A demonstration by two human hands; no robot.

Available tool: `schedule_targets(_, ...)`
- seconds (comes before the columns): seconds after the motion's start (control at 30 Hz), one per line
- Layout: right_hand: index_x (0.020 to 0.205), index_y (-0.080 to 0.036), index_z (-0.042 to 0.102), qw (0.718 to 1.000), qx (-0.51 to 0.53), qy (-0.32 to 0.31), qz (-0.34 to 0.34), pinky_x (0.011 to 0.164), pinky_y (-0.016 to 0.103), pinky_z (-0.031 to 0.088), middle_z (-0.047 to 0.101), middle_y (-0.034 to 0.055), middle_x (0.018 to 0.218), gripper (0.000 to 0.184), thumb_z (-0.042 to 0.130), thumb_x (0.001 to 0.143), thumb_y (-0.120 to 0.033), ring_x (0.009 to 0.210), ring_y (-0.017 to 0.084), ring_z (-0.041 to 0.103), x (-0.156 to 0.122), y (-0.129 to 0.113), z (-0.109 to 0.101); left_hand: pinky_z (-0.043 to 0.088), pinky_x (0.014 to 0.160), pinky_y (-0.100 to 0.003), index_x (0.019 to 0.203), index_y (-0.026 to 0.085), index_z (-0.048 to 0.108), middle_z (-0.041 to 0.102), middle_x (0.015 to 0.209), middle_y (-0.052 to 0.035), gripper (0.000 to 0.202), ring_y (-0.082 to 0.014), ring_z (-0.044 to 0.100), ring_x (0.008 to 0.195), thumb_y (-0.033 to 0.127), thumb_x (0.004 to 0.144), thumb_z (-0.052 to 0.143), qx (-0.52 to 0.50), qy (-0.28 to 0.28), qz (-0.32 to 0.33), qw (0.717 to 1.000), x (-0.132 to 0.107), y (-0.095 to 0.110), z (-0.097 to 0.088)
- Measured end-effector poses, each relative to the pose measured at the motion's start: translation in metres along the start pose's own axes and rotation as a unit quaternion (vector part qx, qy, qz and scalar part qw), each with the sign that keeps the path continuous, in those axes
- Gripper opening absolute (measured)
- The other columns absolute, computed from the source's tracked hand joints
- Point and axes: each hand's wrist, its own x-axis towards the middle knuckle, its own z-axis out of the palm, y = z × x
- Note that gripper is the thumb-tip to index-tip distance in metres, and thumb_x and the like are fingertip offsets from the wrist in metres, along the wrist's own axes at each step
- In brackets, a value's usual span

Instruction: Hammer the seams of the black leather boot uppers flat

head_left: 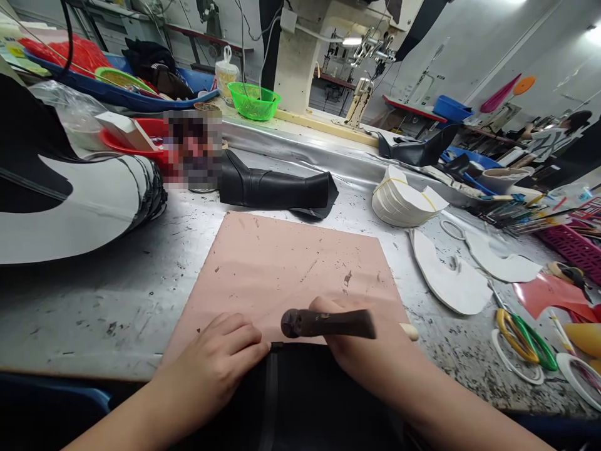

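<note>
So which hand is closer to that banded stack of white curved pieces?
Right. The right hand, holding a hammer, is in front and left of the banded stack; the left hand is farther left, at the black piece's edge.

Head-worn view, forward and down

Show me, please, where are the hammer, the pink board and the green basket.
Hammer point(335, 324): head camera view, on the dark metal head.
Pink board point(291, 269): head camera view, on its bare upper surface.
Green basket point(256, 109): head camera view, on its front wall.
</note>
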Motion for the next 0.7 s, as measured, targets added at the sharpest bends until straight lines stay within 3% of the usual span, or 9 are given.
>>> schedule_targets(0.07, 0.072, -0.021, 0.052, 1.0, 0.005, 0.007, -0.014, 0.049, 0.024, 0.021, 0.056, -0.0039, 0.061, 0.019, 0.046, 0.079, -0.004, 0.053, 0.011, 0.046, 0.0, -0.001, 0.002, 0.041, 0.074, -0.034, 0.098, 0.017, 0.059, 0.062, 0.085, -0.0044, 0.027, -0.0184, 0.052, 0.08, 0.003, 0.089, 0.038, 0.026, 0.004, 0.014, 1.0, -0.001, 0.001, 0.0)
schedule_targets(0.17, 0.074, -0.02, 0.053, 0.998, -0.032, -0.031, -0.048, 0.048, 0.026, 0.019, 0.056, -0.003, 0.06, 0.017, 0.049, 0.077, -0.004, 0.051, 0.013, 0.046, -0.001, -0.003, 0.006, 0.041, 0.076, -0.034, 0.097, 0.017, 0.059, 0.062, 0.085, -0.0048, 0.028, -0.0185, 0.052, 0.08, 0.004, 0.09, 0.035, 0.04, 0.006, 0.016, 0.999, -0.001, 0.004, -0.002)
schedule_targets(0.33, 0.073, -0.02, 0.051, 0.999, 0.011, -0.036, -0.036, 0.051, 0.024, 0.024, 0.059, -0.0032, 0.066, 0.017, 0.05, 0.082, -0.006, 0.057, 0.012, 0.05, -0.001, -0.008, 0.004, 0.042, 0.075, -0.033, 0.097, 0.016, 0.059, 0.062, 0.085, -0.005, 0.029, -0.0189, 0.053, 0.08, 0.006, 0.092, 0.032, 0.047, 0.017, 0.028, 0.998, 0.0, 0.004, -0.003)
schedule_targets(0.47, 0.074, -0.019, 0.053, 0.996, -0.021, -0.065, -0.05, 0.05, 0.026, 0.023, 0.059, -0.0017, 0.065, 0.018, 0.052, 0.078, -0.002, 0.056, 0.013, 0.049, 0.0, -0.009, 0.001, 0.042, 0.075, -0.033, 0.099, 0.017, 0.059, 0.062, 0.084, -0.0043, 0.029, -0.0179, 0.052, 0.079, 0.005, 0.091, 0.034, 0.036, 0.014, 0.023, 0.999, -0.001, 0.003, -0.002)
schedule_targets(0.53, 0.076, -0.02, 0.053, 0.998, 0.013, -0.041, -0.044, 0.052, 0.025, 0.024, 0.059, -0.0024, 0.067, 0.017, 0.051, 0.08, -0.003, 0.058, 0.012, 0.049, -0.002, -0.008, 0.001, 0.042, 0.076, -0.033, 0.098, 0.018, 0.059, 0.062, 0.084, -0.0043, 0.03, -0.0182, 0.052, 0.08, 0.005, 0.089, 0.034, 0.032, 0.011, 0.018, 0.999, -0.002, 0.003, -0.001)
schedule_targets(0.63, 0.071, -0.02, 0.049, 0.998, 0.06, -0.024, -0.022, 0.048, 0.023, 0.022, 0.051, -0.0059, 0.06, 0.02, 0.048, 0.08, -0.002, 0.051, 0.009, 0.041, -0.006, -0.007, 0.007, 0.042, 0.076, -0.033, 0.097, 0.02, 0.059, 0.062, 0.085, -0.0034, 0.031, -0.0185, 0.053, 0.081, 0.004, 0.088, 0.035, 0.021, 0.015, -0.003, 1.0, -0.002, 0.002, -0.001)
schedule_targets(0.7, 0.068, -0.019, 0.046, 0.997, 0.049, -0.048, -0.02, 0.045, 0.023, 0.019, 0.042, -0.0076, 0.054, 0.022, 0.047, 0.076, 0.001, 0.046, 0.008, 0.033, -0.008, -0.007, 0.013, 0.041, 0.075, -0.032, 0.096, 0.021, 0.059, 0.062, 0.085, -0.0018, 0.026, -0.0176, 0.054, 0.081, 0.006, 0.088, 0.039, -0.019, 0.006, -0.048, 0.999, -0.001, 0.0, -0.002)
